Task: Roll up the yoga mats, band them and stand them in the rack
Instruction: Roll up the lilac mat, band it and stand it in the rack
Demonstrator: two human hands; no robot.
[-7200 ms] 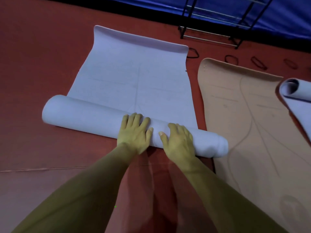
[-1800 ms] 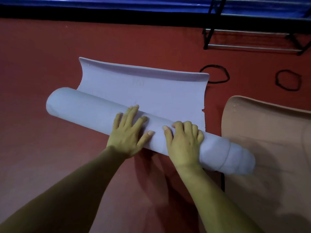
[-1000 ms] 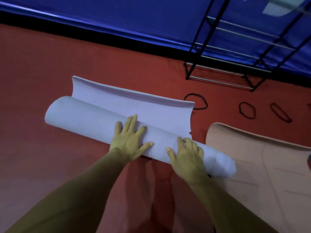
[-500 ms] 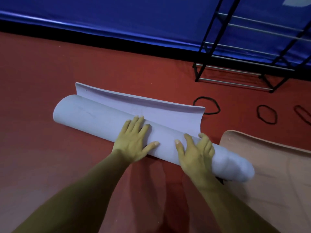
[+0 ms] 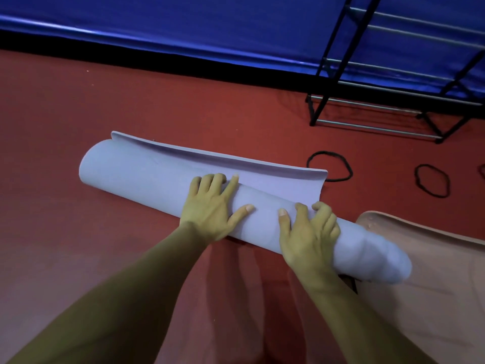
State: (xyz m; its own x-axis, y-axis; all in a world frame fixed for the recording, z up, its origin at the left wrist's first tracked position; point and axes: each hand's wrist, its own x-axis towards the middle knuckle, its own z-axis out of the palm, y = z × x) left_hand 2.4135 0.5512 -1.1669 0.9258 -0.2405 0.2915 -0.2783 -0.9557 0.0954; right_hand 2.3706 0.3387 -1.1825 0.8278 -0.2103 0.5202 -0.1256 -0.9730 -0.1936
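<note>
A lavender yoga mat point(image 5: 144, 174) lies on the red floor, rolled almost to its end into a thick roll. A short flap point(image 5: 278, 177) with an upturned far edge lies flat beyond it. My left hand point(image 5: 212, 203) presses flat on the middle of the roll with its fingers straight. My right hand point(image 5: 307, 232) sits further right, its fingers curled over the top of the roll. The roll's right end point(image 5: 378, 258) sticks out unevenly in steps. A black metal rack point(image 5: 380, 101) stands at the back right.
Two black elastic bands point(image 5: 329, 166) point(image 5: 431, 179) lie on the floor between the mat and the rack. A tan mat point(image 5: 433, 271) lies unrolled at the right, under the roll's end. A blue wall covering point(image 5: 183, 22) runs along the back.
The roll has moved away from me and grown thicker, and the flat part has shrunk from a long sheet to a short flap. Both hands stayed on the roll. My view came closer to the rack.
</note>
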